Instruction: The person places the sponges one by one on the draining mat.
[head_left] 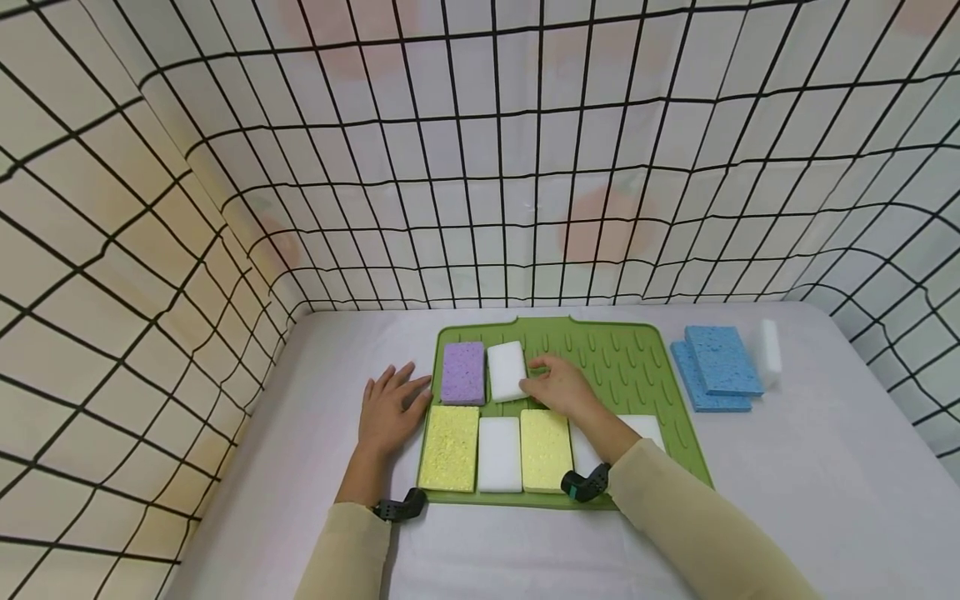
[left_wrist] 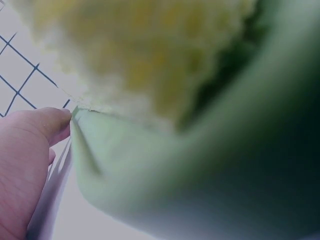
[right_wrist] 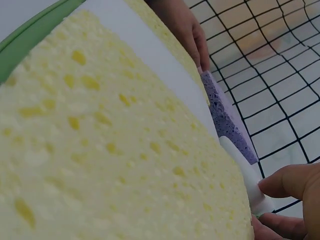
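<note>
My right hand (head_left: 561, 387) grips the right edge of a white sponge (head_left: 507, 371), its thumb against it in the right wrist view. This sponge sits slightly askew on a green ribbed mat (head_left: 615, 358), just right of a purple sponge (head_left: 463, 373). In the near row lie a speckled yellow sponge (head_left: 450, 450), a white sponge (head_left: 499, 454), another yellow sponge (head_left: 546, 450) and white material (head_left: 643, 427) partly hidden by my right forearm. My left hand (head_left: 390, 412) rests with spread fingers on the table at the mat's left edge, holding nothing.
Two overlapping blue sponges (head_left: 722, 360) lie right of the mat, with a white block (head_left: 768, 354) standing beside them. A black wire grid (head_left: 495, 167) encloses the back and sides of the white-covered table (head_left: 810, 467).
</note>
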